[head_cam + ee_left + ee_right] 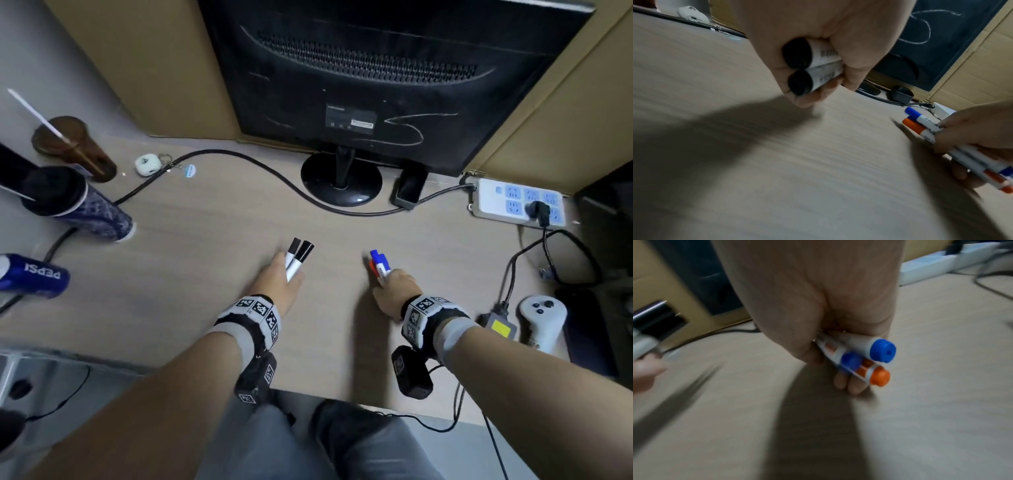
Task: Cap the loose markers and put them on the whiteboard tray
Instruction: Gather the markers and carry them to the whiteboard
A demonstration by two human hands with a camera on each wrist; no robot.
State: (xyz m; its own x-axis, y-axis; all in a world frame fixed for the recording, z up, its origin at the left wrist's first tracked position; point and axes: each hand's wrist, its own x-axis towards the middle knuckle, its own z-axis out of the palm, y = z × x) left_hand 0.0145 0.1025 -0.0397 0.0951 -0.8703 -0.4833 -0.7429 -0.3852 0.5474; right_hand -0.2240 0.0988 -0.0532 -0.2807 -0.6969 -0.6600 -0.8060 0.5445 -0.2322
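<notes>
My left hand grips two white markers with black caps side by side, just above the wooden desk. From the left wrist their black butt ends face the camera between my curled fingers. My right hand grips a bundle of blue and orange capped markers, knuckles low over the desk. The right wrist view shows two blue ends and an orange end sticking out below my fingers. No whiteboard tray is in view.
A black monitor on a round stand fills the back middle, its cable running left across the desk. A power strip, a controller and cables lie at the right. A Pepsi bottle, a patterned cup and a brown bottle stand at the left.
</notes>
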